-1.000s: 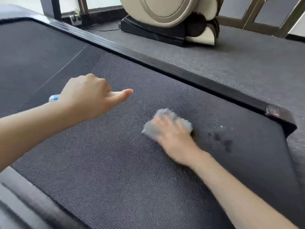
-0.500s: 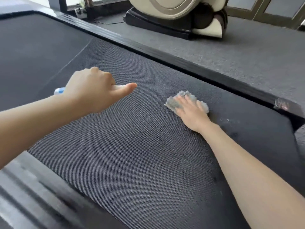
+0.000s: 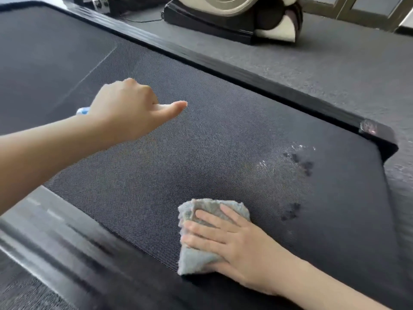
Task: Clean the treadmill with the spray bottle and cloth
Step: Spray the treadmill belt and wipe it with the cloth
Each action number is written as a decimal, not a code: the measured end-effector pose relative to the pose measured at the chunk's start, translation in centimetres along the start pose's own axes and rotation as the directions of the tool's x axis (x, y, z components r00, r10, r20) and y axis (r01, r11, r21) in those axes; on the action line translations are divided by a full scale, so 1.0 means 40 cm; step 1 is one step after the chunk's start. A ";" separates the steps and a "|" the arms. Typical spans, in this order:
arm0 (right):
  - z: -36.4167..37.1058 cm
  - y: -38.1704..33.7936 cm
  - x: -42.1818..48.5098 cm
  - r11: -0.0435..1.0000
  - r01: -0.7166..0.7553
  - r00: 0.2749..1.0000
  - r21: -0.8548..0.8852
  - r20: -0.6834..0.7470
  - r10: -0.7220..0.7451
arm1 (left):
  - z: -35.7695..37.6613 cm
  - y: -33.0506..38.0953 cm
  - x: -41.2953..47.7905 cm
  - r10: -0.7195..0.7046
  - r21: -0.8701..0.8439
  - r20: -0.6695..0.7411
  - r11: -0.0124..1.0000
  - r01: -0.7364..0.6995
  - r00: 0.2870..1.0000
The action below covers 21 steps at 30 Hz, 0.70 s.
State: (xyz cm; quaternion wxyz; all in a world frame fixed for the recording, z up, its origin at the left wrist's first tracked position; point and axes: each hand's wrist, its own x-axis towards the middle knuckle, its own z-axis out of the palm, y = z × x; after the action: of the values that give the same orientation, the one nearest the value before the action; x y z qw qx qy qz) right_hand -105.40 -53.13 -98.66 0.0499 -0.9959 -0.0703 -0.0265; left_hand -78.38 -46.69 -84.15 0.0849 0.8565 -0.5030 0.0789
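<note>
A right hand (image 3: 237,245) presses a cloth (image 3: 196,260) flat, fingers spread, on the belt (image 3: 156,171) near its front rail — left hand (image 3: 127,110), above the belt, fisted round a bottle (image 3: 83,111).

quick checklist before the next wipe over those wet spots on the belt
1. Cloth flat under right hand: ok.
2. Cloth on belt, not on the near rail: ok, though close to it.
3. Wet spots unwiped: not ok, spots and droplets show right of the cloth.
4. Path from cloth to spots clear: ok.
5. Bottle held in left hand, above the belt: ok.
6. Nozzle direction: cannot tell, hand hides it.
</note>
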 end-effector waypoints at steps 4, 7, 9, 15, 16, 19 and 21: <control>-0.018 0.164 0.066 0.962 -0.272 0.960 0.021 -0.060 0.272 | -0.013 -0.013 -0.008 -0.049 -0.011 0.000 0.999 0.049 0.999; -0.063 0.353 0.137 0.807 -0.565 0.819 0.174 -0.003 0.574 | -0.020 -0.029 -0.023 -0.077 -0.012 -0.003 0.997 0.077 0.997; -0.078 0.442 0.185 0.739 -0.660 0.749 0.134 0.049 0.660 | -0.025 -0.037 -0.035 -0.098 -0.015 0.002 0.995 0.098 0.995; -0.068 0.490 0.264 0.699 -0.710 0.703 0.084 0.044 0.709 | -0.064 -0.032 -0.045 -0.123 -0.017 0.046 0.992 0.124 0.991; -0.068 0.468 0.264 0.712 -0.696 0.717 0.091 0.057 0.694 | -0.075 -0.025 -0.040 -0.117 -0.024 0.062 0.993 0.119 0.991; -0.061 0.321 0.264 0.818 -0.559 0.829 0.138 0.096 0.550 | -0.109 0.003 -0.034 -0.088 -0.046 0.099 0.995 0.093 0.991; -0.047 0.178 0.265 0.903 -0.390 0.921 0.179 0.069 0.384 | -0.108 0.018 -0.030 -0.060 -0.039 0.094 0.997 0.063 0.994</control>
State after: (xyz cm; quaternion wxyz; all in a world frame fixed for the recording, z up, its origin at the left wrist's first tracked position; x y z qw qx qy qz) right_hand -93.98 -58.87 -96.82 0.1474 -0.9810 0.1258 0.0066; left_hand -79.79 -45.05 -80.14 0.0820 0.8723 -0.4813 0.0259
